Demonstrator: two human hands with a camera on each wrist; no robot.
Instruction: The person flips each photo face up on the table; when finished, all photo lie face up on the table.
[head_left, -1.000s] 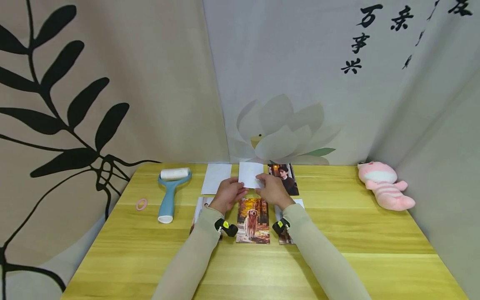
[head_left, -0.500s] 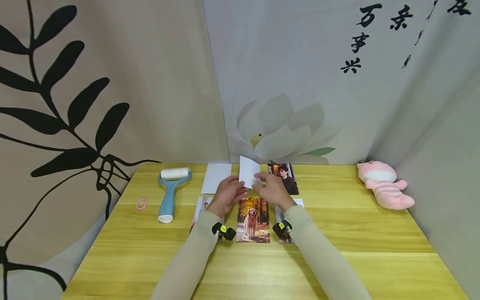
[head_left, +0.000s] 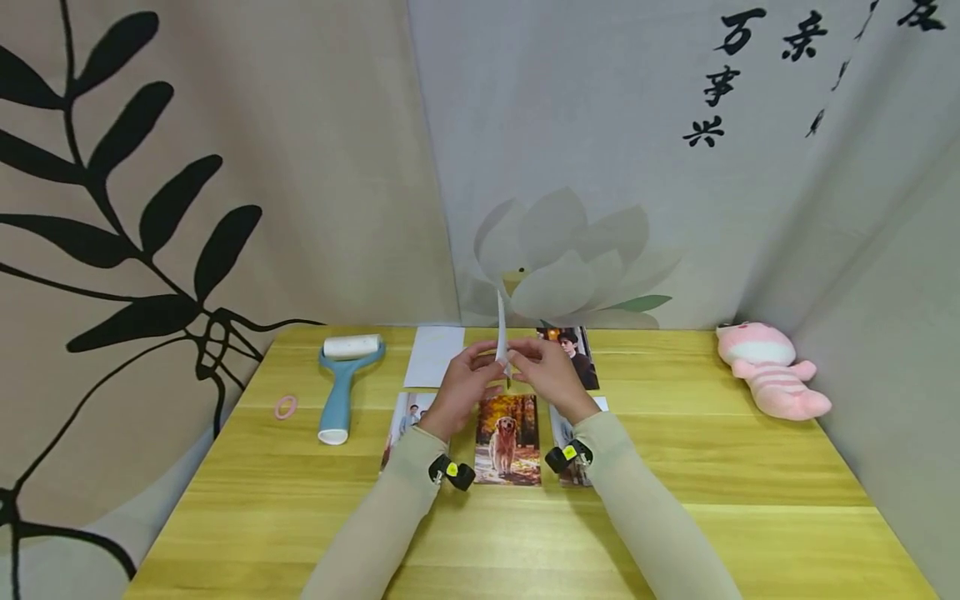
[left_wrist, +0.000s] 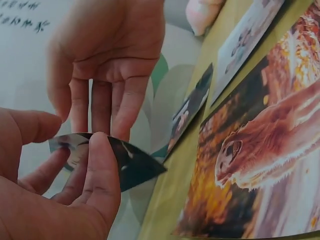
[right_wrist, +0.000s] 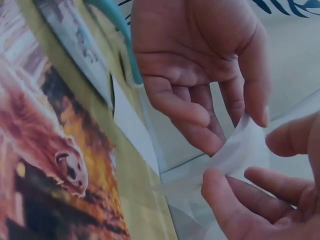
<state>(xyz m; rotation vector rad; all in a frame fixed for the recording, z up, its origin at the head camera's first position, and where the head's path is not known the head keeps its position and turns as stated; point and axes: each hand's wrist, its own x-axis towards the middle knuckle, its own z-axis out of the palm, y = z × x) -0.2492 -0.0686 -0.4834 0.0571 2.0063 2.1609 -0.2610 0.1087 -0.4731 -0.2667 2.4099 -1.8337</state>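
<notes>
A photo print (head_left: 502,325) stands nearly edge-on between my two hands above the back of the table. The left wrist view shows its dark printed face (left_wrist: 132,162), and the right wrist view its white back (right_wrist: 240,150); the print bows slightly. My left hand (head_left: 460,390) pinches it from the left with thumb and fingers. From the right, my right hand (head_left: 553,377) holds it near the same lower end. Just below the hands lies a photo of a golden dog among autumn leaves (head_left: 507,439).
Around the dog photo lie a white-backed sheet (head_left: 435,357), a portrait photo (head_left: 570,354) and two partly covered photos (head_left: 405,417) (head_left: 561,429). At left are a blue-handled lint roller (head_left: 339,396) and a pink ring (head_left: 285,407). A pink plush toy (head_left: 772,371) lies at right.
The held print showed its white back to the head camera; it has been lifted and turned until nearly edge-on. Both hands have drawn closer together around it.
</notes>
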